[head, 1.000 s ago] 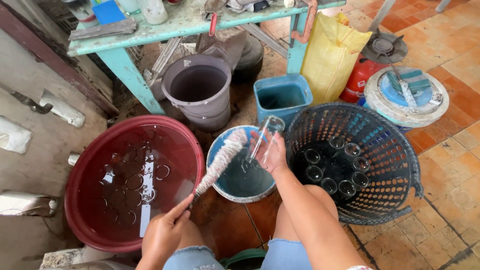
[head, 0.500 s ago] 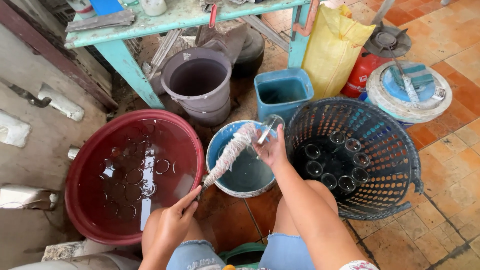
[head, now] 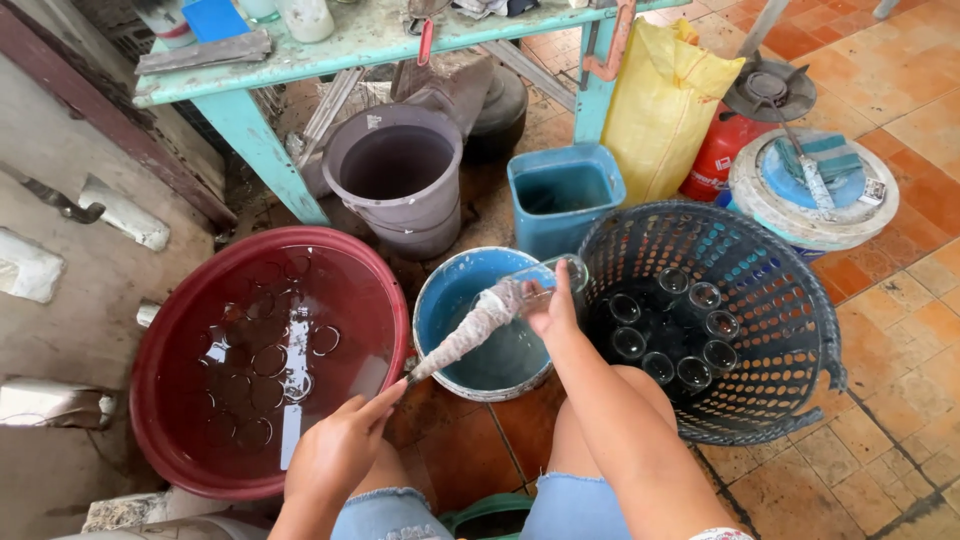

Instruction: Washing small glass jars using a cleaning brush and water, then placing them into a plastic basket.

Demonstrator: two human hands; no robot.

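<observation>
- The right hand (head: 553, 312) is clamped around a clear drinking glass (head: 540, 283), holding it on its side over the small blue bucket (head: 440, 300), at about 1 o'clock from the person's knees.
- The left hand (head: 335, 455) is closed on the handle end of a long bottle brush (head: 468, 333); its soapy head sits inside the glass.
- The brush's long axis runs from 7 o'clock at the left hand up to 1 o'clock at the glass, and the glass lies along the same line, mouth toward the left hand.
- The right hand is the nearer one to the black basket (head: 790, 300) of upright glasses at 3 o'clock.
- The red basin (head: 160, 330), with glasses under water, lies at 9 o'clock, just beside the left hand.
</observation>
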